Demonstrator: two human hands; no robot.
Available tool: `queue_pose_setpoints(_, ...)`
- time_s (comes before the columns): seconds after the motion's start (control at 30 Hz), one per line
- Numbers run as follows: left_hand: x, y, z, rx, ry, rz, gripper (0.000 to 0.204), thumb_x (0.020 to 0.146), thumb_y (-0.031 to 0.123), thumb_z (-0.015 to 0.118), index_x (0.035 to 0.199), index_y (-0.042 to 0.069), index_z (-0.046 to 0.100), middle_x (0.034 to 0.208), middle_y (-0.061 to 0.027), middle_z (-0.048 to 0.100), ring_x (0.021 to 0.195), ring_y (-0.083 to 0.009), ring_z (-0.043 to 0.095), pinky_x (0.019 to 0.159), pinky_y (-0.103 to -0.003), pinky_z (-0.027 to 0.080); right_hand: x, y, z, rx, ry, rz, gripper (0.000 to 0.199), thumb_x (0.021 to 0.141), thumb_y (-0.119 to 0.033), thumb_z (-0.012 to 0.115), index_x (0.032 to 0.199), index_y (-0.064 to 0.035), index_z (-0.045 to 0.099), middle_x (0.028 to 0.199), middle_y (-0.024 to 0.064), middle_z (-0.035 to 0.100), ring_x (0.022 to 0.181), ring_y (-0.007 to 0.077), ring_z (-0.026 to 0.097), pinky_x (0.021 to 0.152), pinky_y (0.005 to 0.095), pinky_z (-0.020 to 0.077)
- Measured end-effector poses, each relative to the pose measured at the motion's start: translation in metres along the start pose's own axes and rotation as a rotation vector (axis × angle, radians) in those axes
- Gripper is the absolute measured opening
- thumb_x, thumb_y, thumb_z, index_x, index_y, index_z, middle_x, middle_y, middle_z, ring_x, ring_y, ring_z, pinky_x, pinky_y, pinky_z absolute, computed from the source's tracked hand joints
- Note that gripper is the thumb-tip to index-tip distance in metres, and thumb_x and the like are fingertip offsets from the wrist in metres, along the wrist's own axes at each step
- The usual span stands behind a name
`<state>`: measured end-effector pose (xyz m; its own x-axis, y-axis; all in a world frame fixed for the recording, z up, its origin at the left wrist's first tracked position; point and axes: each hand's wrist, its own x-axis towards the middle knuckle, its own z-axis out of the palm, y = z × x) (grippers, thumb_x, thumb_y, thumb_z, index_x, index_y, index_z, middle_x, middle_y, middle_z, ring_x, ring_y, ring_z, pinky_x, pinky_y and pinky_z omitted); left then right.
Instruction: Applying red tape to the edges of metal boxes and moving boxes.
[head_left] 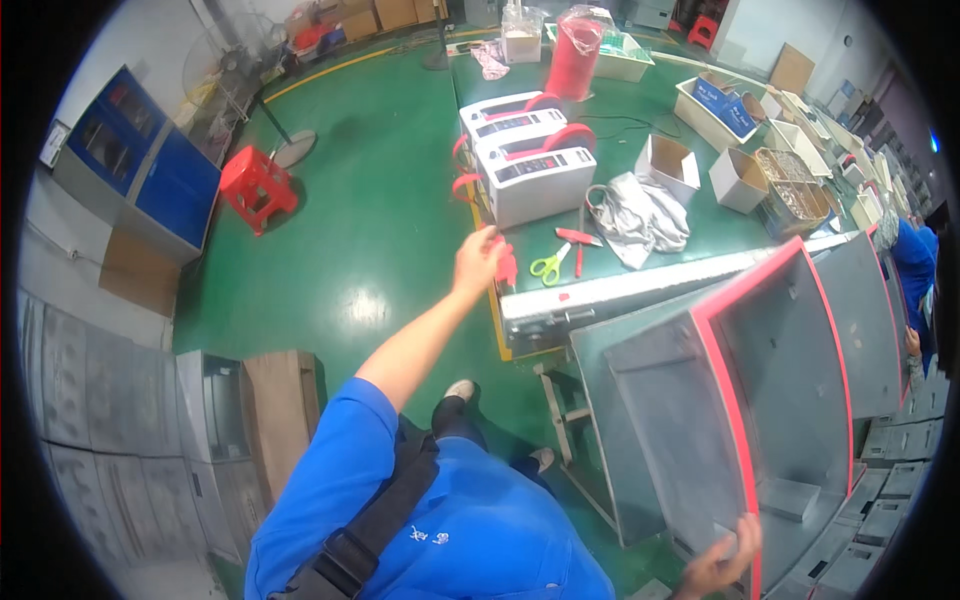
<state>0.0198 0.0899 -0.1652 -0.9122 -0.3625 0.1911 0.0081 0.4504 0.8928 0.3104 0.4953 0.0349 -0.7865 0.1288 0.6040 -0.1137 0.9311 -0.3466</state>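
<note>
My left hand (478, 262) reaches to the near left corner of the green worktable (625, 130). Its fingers are closed at pieces of red tape (507, 265) by the table edge. At lower right, my right hand (722, 562) has its fingers apart and touches the front edge of a grey metal cabinet (665, 405). Red tape (738, 440) runs along that cabinet's open front rim. On the table beside my left hand lie green-handled scissors (547, 268) and a red-handled cutter (578, 237). Two white tape dispensers (530, 180) with red rolls stand just behind.
A grey-white cloth (640, 215), open cardboard boxes (668, 165) and a red bin (574, 58) are on the table. A red stool (257, 187) and a fan (232, 65) stand left. Another person in blue (912, 265) is at far right. Grey cabinets (100, 400) line the left.
</note>
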Motion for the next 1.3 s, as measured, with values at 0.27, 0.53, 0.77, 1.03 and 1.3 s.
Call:
queue_pose_setpoints(0.27, 0.138, -0.088, -0.048, 0.218, -0.037, 0.126, 0.063, 0.077, 0.026, 0.063, 0.126, -0.004, 0.037, 0.123, -0.0214, 0.047, 0.111, -0.0293, 0.050, 0.090, -0.033, 0.041, -0.034, -0.146, 0.191, 0.344, -0.435, 0.134, 0.021, 0.072, -0.004, 0.059, 0.092, 0.0005, 0.057, 0.100, 0.0165, 0.054, 0.091, 0.0334, 0.052, 0.080, 0.0396, 0.0418)
queue_pose_setpoints(0.53, 0.126, -0.093, -0.097, 0.100, -0.666, -0.021, 0.025, 0.080, 0.027, 0.061, 0.078, 0.002, 0.065, 0.063, -0.0069, 0.060, 0.056, -0.0121, 0.054, 0.054, -0.029, 0.043, -0.032, -0.219, 0.230, 0.351, -0.546, 0.177, 0.021, 0.074, -0.005, 0.060, 0.094, 0.0004, 0.057, 0.100, 0.0169, 0.055, 0.091, 0.0330, 0.053, 0.078, 0.0377, 0.0439)
queue_pose_setpoints(0.77, 0.009, 0.016, -0.122, -0.204, -1.255, 0.318, 0.021, 0.082, 0.020, 0.056, 0.090, 0.002, 0.062, 0.079, -0.0160, 0.062, 0.073, -0.0279, 0.061, 0.065, -0.036, 0.047, 0.011, -0.260, 0.246, 0.363, -0.315, 0.155, 0.036, 0.075, -0.008, 0.062, 0.108, -0.0017, 0.052, 0.109, 0.0172, 0.052, 0.098, 0.0314, 0.052, 0.082, 0.0358, 0.0420)
queue_pose_setpoints(1.03, -0.118, 0.077, -0.082, -0.296, -1.506, 0.608, 0.021, 0.082, 0.017, 0.058, 0.096, 0.002, 0.062, 0.083, -0.0146, 0.063, 0.074, -0.0286, 0.061, 0.066, -0.035, 0.048, -0.076, -0.205, 0.154, 0.488, -0.241, 0.561, 0.006, 0.077, -0.001, 0.061, 0.083, -0.0009, 0.061, 0.078, 0.0079, 0.056, 0.066, 0.0171, 0.054, 0.057, 0.0255, 0.0425)
queue_pose_setpoints(1.3, -0.267, 0.132, -0.040, -0.209, -1.826, 0.633, 0.017, 0.081, 0.012, 0.060, 0.095, 0.003, 0.063, 0.074, -0.0075, 0.063, 0.061, -0.0129, 0.060, 0.056, -0.026, 0.049, -0.225, -0.135, -0.024, 0.099, 0.124, 0.803, 0.006, 0.079, -0.007, 0.060, 0.084, -0.0043, 0.061, 0.079, 0.0093, 0.056, 0.066, 0.0214, 0.055, 0.059, 0.0284, 0.0439)
